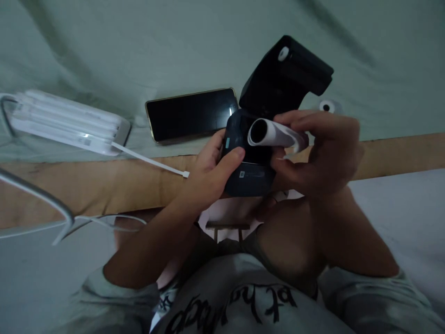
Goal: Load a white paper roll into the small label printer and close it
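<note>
LEFT HAND [219, 162]: fingers are grasping the dark device body [248, 181] over the table edge [399, 153] | RIGHT HAND [323, 153]: fingers are pinching the white roll [278, 134] | ROLL POSITION: lying at the body's opening | STATUS: lid [288, 76] is standing open; apparently outstanding: roll is not yet sitting free, lid is not yet closing

Neither shirt lettering [239, 299] nor device label [252, 175] is legible.
</note>
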`<action>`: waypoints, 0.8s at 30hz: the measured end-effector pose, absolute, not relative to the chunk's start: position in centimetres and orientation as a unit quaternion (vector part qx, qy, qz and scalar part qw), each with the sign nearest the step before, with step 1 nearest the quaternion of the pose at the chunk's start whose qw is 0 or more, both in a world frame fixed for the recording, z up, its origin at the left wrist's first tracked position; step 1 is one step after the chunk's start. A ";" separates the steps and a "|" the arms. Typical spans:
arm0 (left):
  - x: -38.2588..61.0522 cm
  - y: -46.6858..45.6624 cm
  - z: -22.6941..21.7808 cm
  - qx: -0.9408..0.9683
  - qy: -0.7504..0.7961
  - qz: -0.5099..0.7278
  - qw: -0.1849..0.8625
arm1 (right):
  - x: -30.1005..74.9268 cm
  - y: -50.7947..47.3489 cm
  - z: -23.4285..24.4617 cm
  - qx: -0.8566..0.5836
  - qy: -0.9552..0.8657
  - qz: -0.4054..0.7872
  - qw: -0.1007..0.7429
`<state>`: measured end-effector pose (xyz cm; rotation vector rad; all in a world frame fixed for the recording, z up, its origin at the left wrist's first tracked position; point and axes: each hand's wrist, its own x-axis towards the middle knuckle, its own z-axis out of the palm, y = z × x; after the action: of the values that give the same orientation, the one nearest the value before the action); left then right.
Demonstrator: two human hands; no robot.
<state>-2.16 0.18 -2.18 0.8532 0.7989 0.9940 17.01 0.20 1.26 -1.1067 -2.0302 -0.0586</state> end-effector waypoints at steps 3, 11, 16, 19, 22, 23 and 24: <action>-2.2 0.2 -2.3 0.396 0.359 0.449 0.716 | 16.8 0.6 1.1 -0.450 -0.800 -0.094 0.387; -2.3 0.5 -2.5 0.378 0.318 0.464 0.735 | 16.9 -0.7 2.0 -0.403 -0.833 -0.047 0.376; -2.6 0.3 -1.4 0.474 0.365 0.428 0.678 | 17.3 -1.9 2.2 -0.399 -0.863 0.049 0.305; -2.4 0.3 -0.4 0.489 0.388 0.411 0.664 | 17.7 -1.6 2.0 -0.416 -0.798 0.020 0.436; -2.3 0.5 -0.2 0.512 0.389 0.417 0.643 | 17.9 -1.4 2.1 -0.481 -0.716 0.054 0.503; -2.3 0.5 -0.4 0.515 0.390 0.418 0.639 | 17.8 -1.5 2.1 -0.499 -0.697 0.097 0.507; -2.3 0.6 -0.6 0.514 0.390 0.424 0.635 | 17.8 -1.6 2.2 -0.510 -0.677 0.139 0.513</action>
<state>-2.32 0.58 -0.59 1.1746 0.8913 0.9696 17.81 -1.58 2.21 -1.2263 -1.6279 0.3347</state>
